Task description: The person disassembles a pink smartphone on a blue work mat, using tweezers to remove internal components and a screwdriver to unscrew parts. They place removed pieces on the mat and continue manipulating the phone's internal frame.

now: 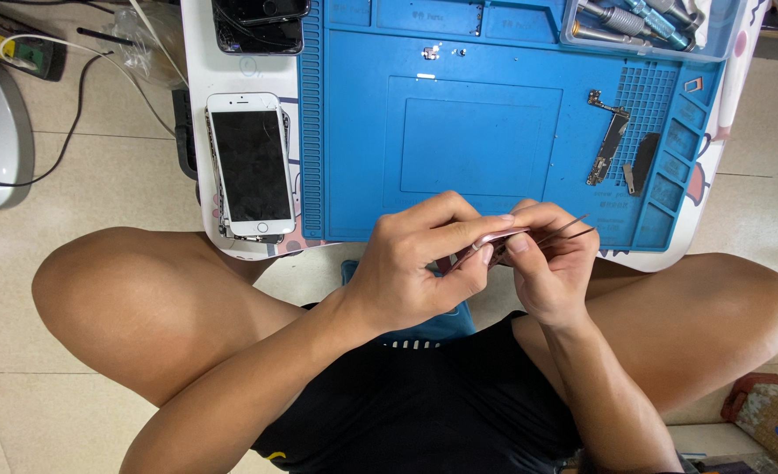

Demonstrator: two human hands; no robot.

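**Phone shell held over the lap, tweezers at its edge**

Here, seated on the floor, knees wide, low white surface (197, 53) ahead at 12 o'clock.

- Left hand (415, 263): fingers clenched around a pink phone shell (492, 239), held edge-on above the lap, just below the near edge of the blue work mat (354, 132).
- Right hand (551, 259): fingers pinched on thin metal tweezers (569, 232); the handle ends stick out toward 2 o'clock. The tips are hidden behind the fingers, so what they grip cannot be told.
- On the mat at 2 o'clock of the hands: a bare circuit board (608, 140) and a dark flat part (642, 160) beside it. Two tiny metal bits (431, 53) lie near the mat's far edge.
- At 10 o'clock: a white-framed phone (250, 163), screen up, stacked on another body.
- Far right corner: a clear tray with screwdrivers (626, 19).

Risk, as judged: the work hangs over the lap, not the mat. Any small piece slipping from the tweezers would likely drop onto shorts or tiles and be lost. Tweezer tips skidding inside the shell could scratch or nick something.
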